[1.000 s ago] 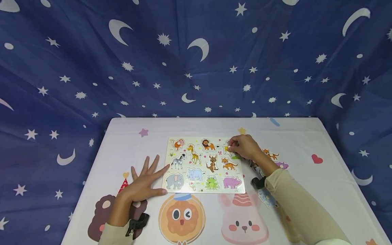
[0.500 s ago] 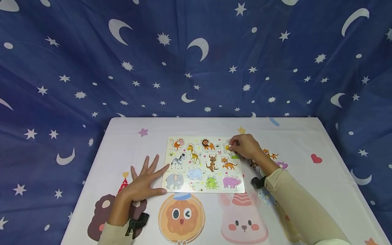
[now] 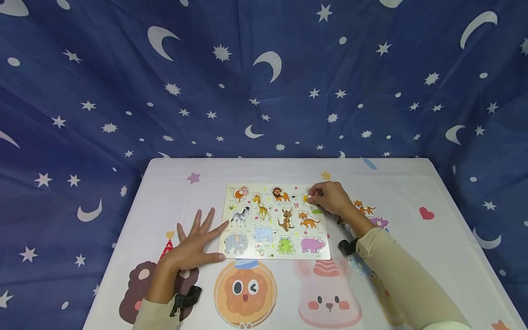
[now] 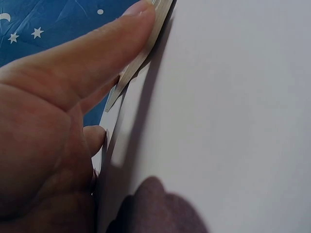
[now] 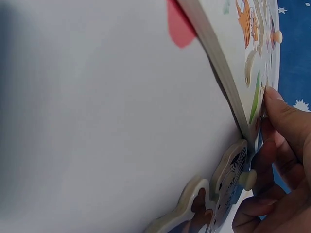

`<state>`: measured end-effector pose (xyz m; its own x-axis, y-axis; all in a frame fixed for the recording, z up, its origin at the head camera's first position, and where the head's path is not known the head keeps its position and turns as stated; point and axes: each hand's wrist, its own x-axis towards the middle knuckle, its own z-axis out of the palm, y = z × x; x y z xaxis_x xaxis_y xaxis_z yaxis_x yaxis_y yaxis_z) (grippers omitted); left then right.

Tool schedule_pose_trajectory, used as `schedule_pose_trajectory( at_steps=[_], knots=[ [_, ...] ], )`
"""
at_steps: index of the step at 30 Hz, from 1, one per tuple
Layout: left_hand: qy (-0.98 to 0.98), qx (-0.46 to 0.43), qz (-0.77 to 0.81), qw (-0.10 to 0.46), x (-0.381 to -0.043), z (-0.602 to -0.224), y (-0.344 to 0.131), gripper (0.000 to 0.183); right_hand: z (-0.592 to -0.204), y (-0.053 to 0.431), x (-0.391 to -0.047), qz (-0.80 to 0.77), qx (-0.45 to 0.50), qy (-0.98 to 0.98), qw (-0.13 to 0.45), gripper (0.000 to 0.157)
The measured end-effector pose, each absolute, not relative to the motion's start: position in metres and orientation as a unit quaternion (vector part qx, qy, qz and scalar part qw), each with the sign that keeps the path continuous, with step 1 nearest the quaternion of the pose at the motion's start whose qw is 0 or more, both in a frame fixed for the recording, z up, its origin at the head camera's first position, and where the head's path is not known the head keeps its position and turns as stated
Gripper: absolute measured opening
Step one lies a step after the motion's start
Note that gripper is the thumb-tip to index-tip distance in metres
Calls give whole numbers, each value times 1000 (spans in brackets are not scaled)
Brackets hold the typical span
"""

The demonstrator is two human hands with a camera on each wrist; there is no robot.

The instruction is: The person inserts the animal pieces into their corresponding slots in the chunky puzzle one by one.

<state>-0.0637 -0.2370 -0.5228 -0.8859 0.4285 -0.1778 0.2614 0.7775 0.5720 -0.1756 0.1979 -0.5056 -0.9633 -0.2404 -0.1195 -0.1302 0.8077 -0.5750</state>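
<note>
A wooden animal puzzle board lies on the table. My left hand is spread at its left side, the thumb and index fingertip touching the edge. In the left wrist view my thumb lies against the board's side. At the upper right corner my right hand pinches a small yellow animal puzzle piece over its place, mostly hidden by the fingers. Knobbed pieces, a monkey and a lion, sit in the top row. In the right wrist view my right hand shows curled fingers.
Loose pieces lie right of the board, partly under my right forearm: a tiger, a purple hippo and a blue piece. The right wrist view shows a zebra piece beside the board's corner. A starry blue curtain stands behind.
Hardly anything differs. My right hand stays at the board's upper right corner with the yellow piece, and my left hand keeps its spread on the left edge.
</note>
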Motion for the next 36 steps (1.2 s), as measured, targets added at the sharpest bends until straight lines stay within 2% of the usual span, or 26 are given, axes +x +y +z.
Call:
schedule_pose_trajectory(
  at_steps=[14,20,25,36],
  knots=[
    [932,188,274,145,-66,-524,-235,92,-494,215,-172,-321,-94,939,72,11],
    [930,186,277,152,-65,-524,-236,91,-489,233,-166,-312,-61,946,61,13],
    [931,187,273,151,-66,-524,-236,92,-490,246,-160,-315,-38,946,71,13],
    [931,183,275,156,-63,-522,-237,91,-504,261,-153,-319,-65,940,98,14]
  ],
)
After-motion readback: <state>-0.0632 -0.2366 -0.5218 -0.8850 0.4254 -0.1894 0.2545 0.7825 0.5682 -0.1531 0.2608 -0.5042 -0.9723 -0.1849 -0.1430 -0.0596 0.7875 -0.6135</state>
